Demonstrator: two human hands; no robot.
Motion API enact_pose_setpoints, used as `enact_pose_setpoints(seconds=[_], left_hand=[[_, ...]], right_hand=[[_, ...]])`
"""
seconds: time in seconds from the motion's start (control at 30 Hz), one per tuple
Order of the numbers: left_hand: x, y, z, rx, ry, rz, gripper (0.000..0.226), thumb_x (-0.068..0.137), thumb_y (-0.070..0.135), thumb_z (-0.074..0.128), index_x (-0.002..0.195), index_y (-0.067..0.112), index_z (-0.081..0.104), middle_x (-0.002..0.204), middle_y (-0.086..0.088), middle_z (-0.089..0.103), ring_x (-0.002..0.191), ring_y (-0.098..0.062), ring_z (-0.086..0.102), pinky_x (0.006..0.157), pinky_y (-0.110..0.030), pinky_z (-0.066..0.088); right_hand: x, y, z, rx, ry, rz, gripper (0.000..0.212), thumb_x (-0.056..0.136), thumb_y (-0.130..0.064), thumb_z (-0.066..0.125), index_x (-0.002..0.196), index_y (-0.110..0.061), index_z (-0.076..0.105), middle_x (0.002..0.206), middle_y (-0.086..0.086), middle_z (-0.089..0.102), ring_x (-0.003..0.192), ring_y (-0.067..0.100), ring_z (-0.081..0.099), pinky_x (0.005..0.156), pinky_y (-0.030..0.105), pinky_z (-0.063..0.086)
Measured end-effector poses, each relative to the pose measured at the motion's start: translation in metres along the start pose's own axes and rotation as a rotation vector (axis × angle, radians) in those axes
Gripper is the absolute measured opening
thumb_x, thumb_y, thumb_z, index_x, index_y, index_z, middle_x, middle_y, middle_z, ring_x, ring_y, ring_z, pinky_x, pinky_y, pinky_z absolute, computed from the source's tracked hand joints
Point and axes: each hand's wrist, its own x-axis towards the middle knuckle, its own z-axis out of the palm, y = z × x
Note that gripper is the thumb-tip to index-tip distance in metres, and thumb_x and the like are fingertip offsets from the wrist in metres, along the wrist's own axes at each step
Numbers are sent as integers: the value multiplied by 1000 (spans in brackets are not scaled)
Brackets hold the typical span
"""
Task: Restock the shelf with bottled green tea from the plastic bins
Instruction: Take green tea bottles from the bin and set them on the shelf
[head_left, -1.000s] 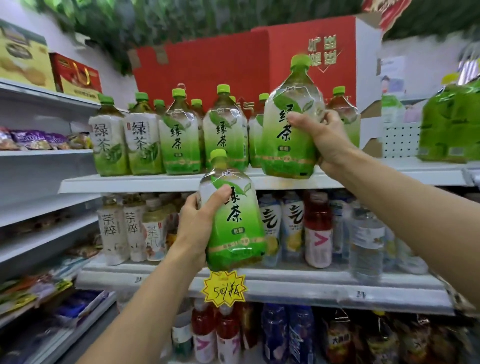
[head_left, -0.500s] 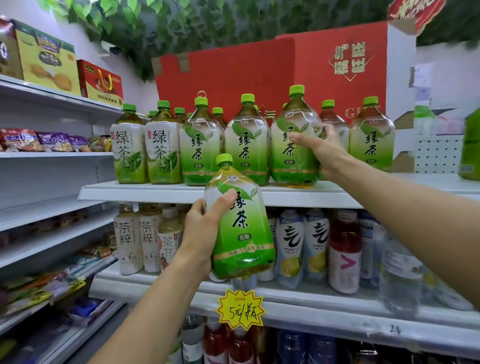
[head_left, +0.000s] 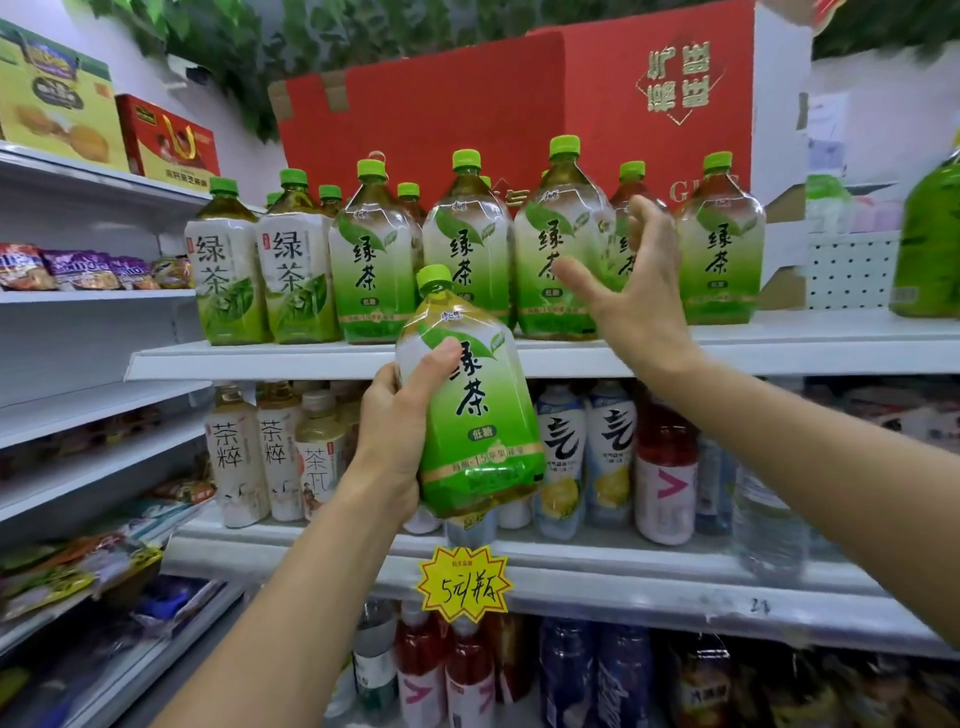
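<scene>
While the left hand (head_left: 395, 441) grips a large clear plastic bottle of green tea with a bright green cap and green-and-white label (head_left: 467, 405), thumb across its front and fingers wrapped behind, the bottle hangs upright in the air just below and in front of the white metal shelf (head_left: 311, 356). On that shelf stands a row of matching green-capped tea bottles (head_left: 467, 244). The right hand (head_left: 631, 291) is spread wide above the shelf edge, fingers straight and apart, holding nothing, in front of the gap between the tallest green tea bottle in the row (head_left: 558, 244) and its right-hand neighbour; whether it touches either cannot be told. Behind the shelf's row rises a big red cardboard carton with gold lettering (head_left: 519, 104). Under the shelf, a yellow starburst price tag (head_left: 464, 584) hangs from the next ledge down.
</scene>
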Motion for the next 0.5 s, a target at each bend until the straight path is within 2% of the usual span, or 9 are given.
enact_pose_setpoints(seconds=[0.07,0.13,0.2,0.27,0.37,0.43,0.5], left_hand=[[-2,1,9,-15,-1,37,89,52,47,86,125,4,60,109,-21,73,99,-40,72,81,-57,60],[-2,3,20,-18,1,83,89,51,46,87,124,4,58,109,-19,73,96,-38,73,78,-53,61],[-1,5,32,3,-4,125,88,48,47,87,122,8,58,105,-15,74,87,-30,75,70,-44,62],[-3,7,46,30,-35,146,85,49,46,88,120,12,56,103,-12,73,84,-24,75,69,-41,61],[-5,8,65,73,-76,159,81,54,45,90,121,14,55,109,-11,72,94,-26,74,83,-48,61],[-4,9,77,108,-108,177,93,48,53,91,125,16,53,115,-10,71,103,-27,71,91,-51,58],[-3,8,89,139,-157,199,106,44,58,92,132,18,49,121,-7,69,109,-26,69,95,-50,56]], right_hand=[[-41,-10,-7,2,-228,-27,101,74,-50,78,151,-18,20,145,1,37,130,12,37,109,32,34],[-73,-19,-13,74,-553,132,109,69,-47,83,153,-24,16,138,-8,47,122,4,50,102,27,45],[-85,-19,-17,267,-691,265,101,70,-31,86,149,-22,24,123,-12,60,105,-2,64,87,21,55],[-83,-17,-21,368,-645,305,93,69,-19,88,142,-21,31,119,-6,64,99,1,68,79,21,57],[-74,-17,-32,390,-573,297,86,64,-16,90,132,-22,37,109,-9,68,89,-3,68,71,15,55],[-67,-14,-42,424,-554,283,59,67,-7,86,111,-25,50,86,-17,73,76,-6,68,64,12,52],[-61,-9,-51,467,-524,301,51,65,-5,84,102,-25,54,80,-15,74,77,1,71,65,16,55]])
